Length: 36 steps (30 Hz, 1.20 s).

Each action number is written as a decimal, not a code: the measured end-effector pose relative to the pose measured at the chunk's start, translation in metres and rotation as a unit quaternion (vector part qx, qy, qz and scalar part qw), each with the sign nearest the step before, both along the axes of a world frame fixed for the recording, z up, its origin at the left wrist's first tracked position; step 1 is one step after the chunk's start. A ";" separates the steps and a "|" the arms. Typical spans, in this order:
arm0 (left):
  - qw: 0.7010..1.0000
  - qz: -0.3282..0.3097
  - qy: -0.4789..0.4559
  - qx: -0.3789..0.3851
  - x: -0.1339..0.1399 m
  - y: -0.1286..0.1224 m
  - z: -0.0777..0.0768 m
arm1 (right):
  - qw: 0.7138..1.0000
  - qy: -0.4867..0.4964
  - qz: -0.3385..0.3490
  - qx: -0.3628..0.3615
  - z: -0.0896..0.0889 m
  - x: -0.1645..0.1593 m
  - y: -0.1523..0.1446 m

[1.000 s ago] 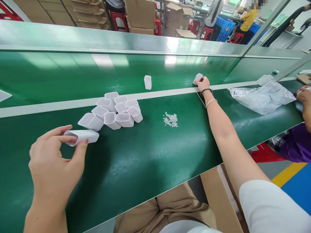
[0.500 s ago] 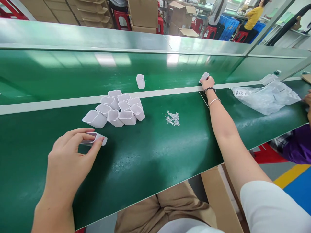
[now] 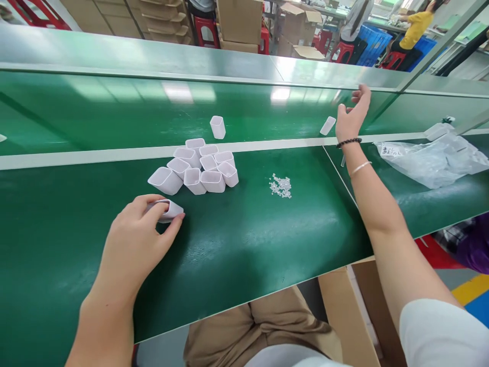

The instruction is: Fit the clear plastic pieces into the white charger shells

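Observation:
My left hand [image 3: 147, 229] is closed on a white plastic cup [image 3: 173, 209], with fingers inside its mouth and the thumb on its outer wall. Just beyond it stands a tight cluster of white cups [image 3: 213, 181], their open tops facing up. My right hand [image 3: 353, 112] reaches to the far side, fingers apart and holding nothing. To its left, a white cup [image 3: 327, 125] lies on the green belt [image 3: 267, 114]. Another white cup [image 3: 217, 127] stands upright behind the cluster. A heap of tiny clear pieces [image 3: 280, 186] lies between my hands.
A clear plastic bag [image 3: 431, 158] with a label lies at the right, near a person in a purple garment [image 3: 473, 247]. A white strip [image 3: 267, 146] divides the belt from the near worktop. An opened carton [image 3: 346, 311] stands below the edge.
My right hand has let go of the white cup and moved up and right from it. The left hand keeps its cup. The standing cup beyond the cluster has shifted left relative to it.

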<state>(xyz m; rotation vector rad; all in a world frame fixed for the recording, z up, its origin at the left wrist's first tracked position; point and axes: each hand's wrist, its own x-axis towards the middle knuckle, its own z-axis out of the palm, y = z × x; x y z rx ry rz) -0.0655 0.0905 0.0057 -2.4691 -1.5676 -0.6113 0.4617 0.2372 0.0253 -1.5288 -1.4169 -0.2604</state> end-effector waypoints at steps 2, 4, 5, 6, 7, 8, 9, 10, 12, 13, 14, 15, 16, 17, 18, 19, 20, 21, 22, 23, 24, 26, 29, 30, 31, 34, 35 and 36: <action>1.000 -0.004 -0.023 0.011 0.001 -0.003 0.002 | 0.998 0.010 0.068 -0.011 0.008 -0.035 -0.029; 0.997 0.000 -0.073 0.026 0.005 -0.007 0.004 | 0.978 0.006 0.183 -0.102 0.004 -0.072 -0.063; 0.995 0.009 -0.098 0.024 0.008 -0.010 0.005 | 0.961 0.014 0.230 -0.154 -0.002 -0.088 -0.078; 0.993 0.023 -0.117 0.009 0.011 -0.013 0.005 | 0.943 0.024 0.264 -0.203 -0.008 -0.102 -0.091; 0.990 0.041 -0.133 -0.013 0.015 -0.015 0.004 | 0.926 0.033 0.287 -0.243 -0.016 -0.112 -0.101; 0.987 0.053 -0.145 -0.040 0.018 -0.018 0.003 | 0.914 0.039 0.301 -0.269 -0.024 -0.120 -0.108; 0.985 0.054 -0.151 -0.069 0.022 -0.020 0.001 | 0.907 0.041 0.308 -0.284 -0.030 -0.126 -0.111; 0.984 0.037 -0.150 -0.089 0.025 -0.021 -0.001 | 0.905 0.040 0.312 -0.288 -0.036 -0.130 -0.111; 0.987 -0.034 -0.119 -0.099 0.029 -0.021 -0.004 | 0.907 0.026 0.315 -0.277 -0.043 -0.134 -0.104; 0.989 -0.069 -0.096 -0.090 0.031 -0.021 -0.005 | 0.909 0.018 0.316 -0.271 -0.045 -0.136 -0.099; 0.989 -0.095 -0.073 -0.080 0.032 -0.020 -0.006 | 0.910 0.012 0.316 -0.267 -0.046 -0.138 -0.094; 0.990 -0.107 -0.057 -0.072 0.032 -0.019 -0.007 | 0.911 0.010 0.315 -0.266 -0.047 -0.140 -0.090; 0.991 -0.109 -0.046 -0.065 0.032 -0.018 -0.008 | 0.911 0.012 0.313 -0.267 -0.047 -0.142 -0.086; 0.992 -0.105 -0.040 -0.060 0.032 -0.017 -0.009 | 0.911 0.018 0.312 -0.269 -0.047 -0.143 -0.083; 0.993 -0.102 -0.035 -0.056 0.032 -0.017 -0.009 | 0.910 0.030 0.313 -0.272 -0.047 -0.144 -0.082; 0.993 -0.100 -0.031 -0.053 0.032 -0.016 -0.010 | 0.908 0.041 0.314 -0.274 -0.047 -0.145 -0.081; 0.993 -0.100 -0.028 -0.052 0.032 -0.017 -0.010 | 0.907 0.051 0.315 -0.275 -0.048 -0.144 -0.081; 0.993 -0.103 -0.029 -0.050 0.032 -0.017 -0.010 | 0.905 0.059 0.317 -0.279 -0.048 -0.144 -0.082; 0.992 -0.108 -0.032 -0.049 0.032 -0.017 -0.010 | 0.902 0.066 0.319 -0.283 -0.048 -0.143 -0.083; 0.991 -0.114 -0.036 -0.052 0.032 -0.018 -0.010 | 0.899 0.069 0.322 -0.288 -0.047 -0.142 -0.083; 0.990 -0.120 -0.039 -0.057 0.031 -0.018 -0.010 | 0.898 0.067 0.325 -0.291 -0.047 -0.141 -0.084; 0.988 -0.128 -0.044 -0.077 0.031 -0.019 -0.009 | 0.896 0.047 0.332 -0.292 -0.047 -0.140 -0.084; 0.984 -0.123 -0.057 -0.113 0.029 -0.020 -0.008 | 0.897 0.001 0.335 -0.287 -0.045 -0.142 -0.085; 0.984 -0.117 -0.064 -0.120 0.029 -0.020 -0.008 | 0.900 -0.025 0.331 -0.284 -0.045 -0.144 -0.085; 0.984 -0.110 -0.070 -0.124 0.028 -0.020 -0.008 | 0.902 -0.054 0.324 -0.280 -0.045 -0.145 -0.086; 0.986 -0.090 -0.084 -0.116 0.028 -0.020 -0.009 | 0.905 -0.134 0.305 -0.266 -0.045 -0.148 -0.088; 0.987 -0.085 -0.084 -0.108 0.027 -0.019 -0.009 | 0.904 -0.144 0.302 -0.265 -0.046 -0.149 -0.089; 0.988 -0.079 -0.081 -0.103 0.027 -0.019 -0.009 | 0.904 -0.152 0.300 -0.264 -0.046 -0.149 -0.089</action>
